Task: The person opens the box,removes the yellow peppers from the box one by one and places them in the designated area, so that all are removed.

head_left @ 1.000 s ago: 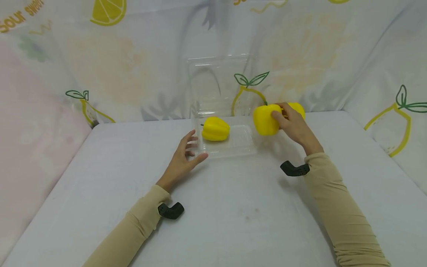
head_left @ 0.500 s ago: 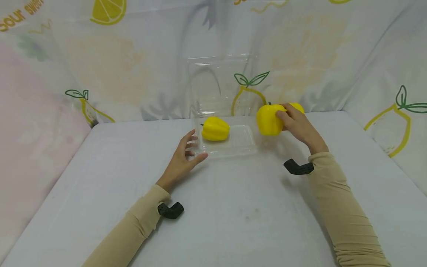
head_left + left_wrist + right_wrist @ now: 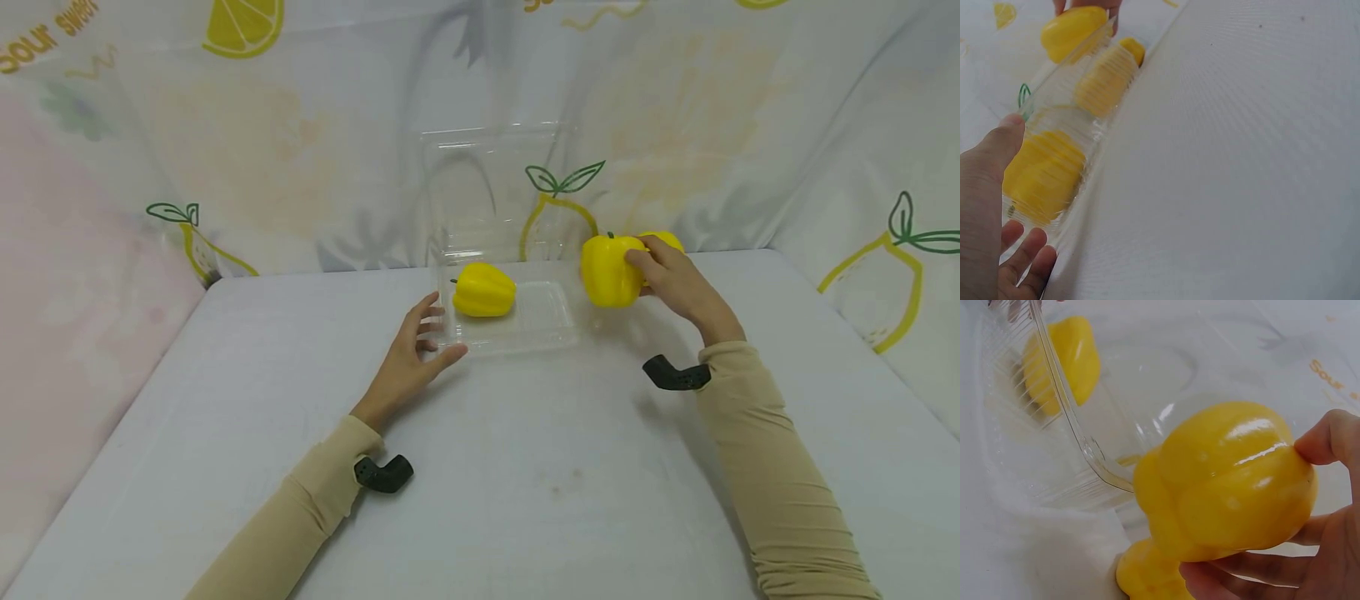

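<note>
A yellow bell pepper is held up in my right hand, thumb on its near side and fingers around the back and underneath. It hangs just past the right end of a clear plastic box, stem upward. Inside that box, toward the left, a second yellow bell pepper lies on its side. My left hand is spread at the box's left front corner; in the left wrist view its thumb lies at the rim. Partly hidden behind my right hand is another yellow pepper, on the table.
The box's clear lid stands raised at the back against a printed cloth backdrop. A white cloth covers the table. Black wrist devices stick out from both sleeves.
My right hand has shifted slightly to the right, away from the box, and the pepper in it has turned a little. My left hand and the box have stayed put.
</note>
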Demonstrator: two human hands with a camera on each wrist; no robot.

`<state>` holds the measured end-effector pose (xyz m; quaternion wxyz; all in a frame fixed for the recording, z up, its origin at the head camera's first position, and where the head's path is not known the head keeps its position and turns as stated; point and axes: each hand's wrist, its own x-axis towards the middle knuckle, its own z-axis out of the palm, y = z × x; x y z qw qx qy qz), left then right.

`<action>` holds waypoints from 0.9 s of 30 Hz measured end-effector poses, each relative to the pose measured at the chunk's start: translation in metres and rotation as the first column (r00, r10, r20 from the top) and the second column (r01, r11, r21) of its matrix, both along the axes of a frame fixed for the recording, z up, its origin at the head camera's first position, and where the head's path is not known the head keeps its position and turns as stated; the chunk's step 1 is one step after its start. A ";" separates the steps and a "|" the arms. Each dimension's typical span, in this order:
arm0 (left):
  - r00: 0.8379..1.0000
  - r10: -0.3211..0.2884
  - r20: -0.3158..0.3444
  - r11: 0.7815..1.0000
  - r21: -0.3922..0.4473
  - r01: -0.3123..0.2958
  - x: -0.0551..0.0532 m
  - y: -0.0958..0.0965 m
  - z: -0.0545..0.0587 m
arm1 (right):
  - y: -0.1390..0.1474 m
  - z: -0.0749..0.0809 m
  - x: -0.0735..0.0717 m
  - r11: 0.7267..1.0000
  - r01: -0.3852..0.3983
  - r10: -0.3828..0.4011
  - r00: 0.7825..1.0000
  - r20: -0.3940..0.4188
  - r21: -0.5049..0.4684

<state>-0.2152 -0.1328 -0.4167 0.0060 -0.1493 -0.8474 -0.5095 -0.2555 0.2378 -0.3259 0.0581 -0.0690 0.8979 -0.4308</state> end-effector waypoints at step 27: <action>1.000 0.002 -0.006 1.000 0.012 -0.002 -0.002 0.000 -0.002 | 0.008 0.004 -0.001 1.000 -0.006 0.007 0.997 0.072 -0.009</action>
